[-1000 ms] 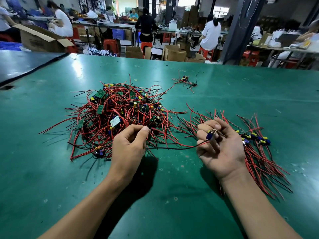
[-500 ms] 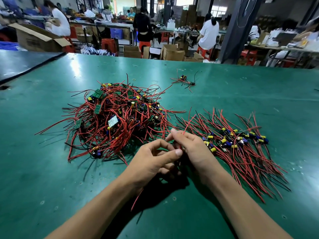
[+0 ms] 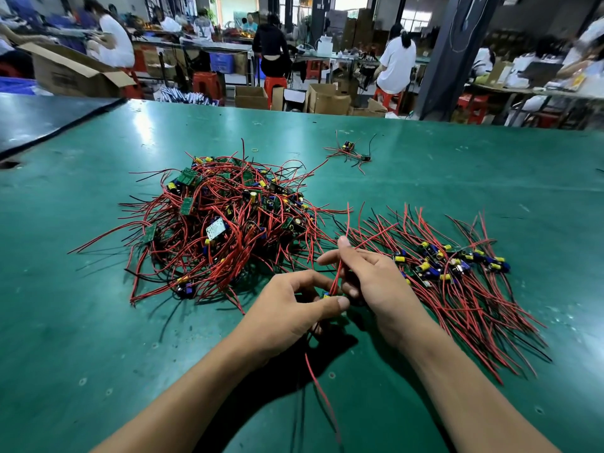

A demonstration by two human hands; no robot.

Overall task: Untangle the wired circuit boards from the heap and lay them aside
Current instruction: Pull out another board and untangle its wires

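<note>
At the near middle of the green bench [image 3: 98, 322], between the two piles, I am working one wired circuit board [image 3: 327, 294] loose. My left hand [image 3: 287, 317] is pinching the little board between thumb and fingers [image 3: 340, 302]. My right hand [image 3: 376, 286] is curling round the board's red wire [image 3: 339, 268] and drawing it upward, so its far end is pointing out over the laid-aside row. Other leads are trailing down toward me under my left wrist. The piece is looking free of the heap, though I cannot tell whether a lead is catching somewhere beneath my palms.

To the left, the heap [image 3: 225, 230] is sitting as a thick knot of red and black wires, with many green boards and yellow-and-blue parts buried in it. I am judging that the larger share of the job is waiting there. To the right, the laid-aside row [image 3: 457, 273] is lying with its boards lined up across the middle and their wires fanning near and far, so a fair batch is done. Far off, well apart from both piles, one stray board [image 3: 348, 148] is lying alone with its wires. I am reckoning the task somewhere short of half, with this piece about ready to be going onto the right-hand row.
</note>
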